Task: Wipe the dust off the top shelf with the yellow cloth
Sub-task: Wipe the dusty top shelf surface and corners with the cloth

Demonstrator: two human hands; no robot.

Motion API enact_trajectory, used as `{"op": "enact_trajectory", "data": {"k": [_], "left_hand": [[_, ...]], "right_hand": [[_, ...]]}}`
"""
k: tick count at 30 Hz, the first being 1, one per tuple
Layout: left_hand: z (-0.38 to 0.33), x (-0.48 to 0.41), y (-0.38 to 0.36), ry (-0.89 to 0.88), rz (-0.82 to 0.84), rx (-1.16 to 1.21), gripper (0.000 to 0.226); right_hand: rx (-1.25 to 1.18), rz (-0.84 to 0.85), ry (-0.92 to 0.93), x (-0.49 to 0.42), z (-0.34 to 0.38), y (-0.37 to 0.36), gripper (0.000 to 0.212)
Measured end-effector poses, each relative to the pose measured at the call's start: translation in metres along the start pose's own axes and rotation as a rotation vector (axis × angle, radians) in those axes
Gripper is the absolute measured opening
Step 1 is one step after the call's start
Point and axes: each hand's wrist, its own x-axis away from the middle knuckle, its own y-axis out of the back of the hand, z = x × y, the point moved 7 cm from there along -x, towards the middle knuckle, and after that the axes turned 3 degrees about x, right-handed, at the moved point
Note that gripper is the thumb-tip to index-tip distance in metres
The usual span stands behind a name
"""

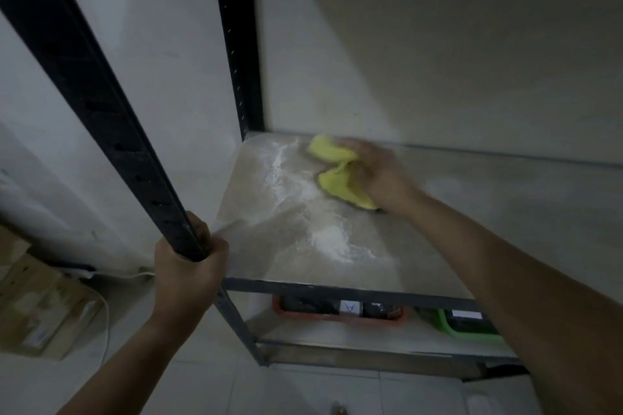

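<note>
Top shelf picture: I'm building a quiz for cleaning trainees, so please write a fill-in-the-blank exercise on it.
1. The right hand holds a ____ cloth on the top shelf.
2. The left hand grips the ____ post.
3. The dust beside the cloth is ____.
4. Below stand an orange tray and a ____ tray.
Missing words: yellow; black; white; green.

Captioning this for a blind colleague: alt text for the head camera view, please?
A person's right hand holds a yellow cloth against the top shelf, beside streaks of white dust. The left hand grips the rack's black front post; an orange bin and a green bin sit below.
</note>
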Motion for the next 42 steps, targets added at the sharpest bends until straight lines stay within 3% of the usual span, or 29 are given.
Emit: {"op": "enact_trajectory", "data": {"k": [4,6,9,13,16,21,24,27,29,31,33,36,39,42], "left_hand": [[0.009,0.0,0.003,0.017,-0.029,-0.02,0.031],[0.011,0.0,0.004,0.027,-0.035,-0.017,0.026],[0.009,0.001,0.003,0.019,-0.02,-0.014,0.022],[0.007,0.001,0.003,0.043,-0.027,-0.006,0.021],[0.008,0.002,0.003,0.06,-0.024,0.005,0.021],[0.007,0.002,0.003,0.083,-0.013,-0.009,0.024],[0.005,0.001,0.004,0.097,-0.003,-0.035,0.026],[0.006,0.002,0.004,0.114,-0.012,-0.047,0.027],[0.005,0.002,0.003,0.102,-0.011,-0.047,0.026],[0.004,0.001,0.002,0.082,0.004,-0.041,0.027],[0.003,0.001,0.002,0.064,0.008,-0.037,0.031],[0.004,0.001,0.002,0.047,-0.007,-0.034,0.026],[0.003,0.0,0.002,0.027,-0.006,-0.02,0.021],[0.003,0.0,0.003,0.017,0.009,-0.014,0.021]], "right_hand": [[0.04,-0.333,-0.339,0.039,-0.094,0.09,0.039],[0.194,-0.368,-0.487,0.064,-0.132,0.117,0.045],[0.341,-0.297,-0.554,0.087,-0.158,0.112,0.054],[0.305,-0.201,-0.474,0.078,-0.143,0.076,0.043],[0.267,-0.147,-0.426,0.071,-0.087,0.04,0.043],[0.188,-0.004,-0.059,0.051,0.022,-0.029,0.044],[0.065,0.039,-0.11,0.043,0.0,-0.006,0.051],[-0.002,-0.15,-0.264,0.043,-0.052,0.052,0.048],[0.042,-0.191,-0.372,0.043,-0.084,0.075,0.049],[0.153,-0.118,-0.445,0.039,-0.109,0.074,0.057],[0.242,-0.1,-0.455,0.031,-0.121,0.06,0.05],[0.255,-0.106,-0.38,0.01,-0.101,0.031,0.039],[0.214,0.018,-0.178,-0.008,-0.038,-0.013,0.037],[0.213,0.103,-0.018,-0.007,0.035,-0.054,0.051]]}}
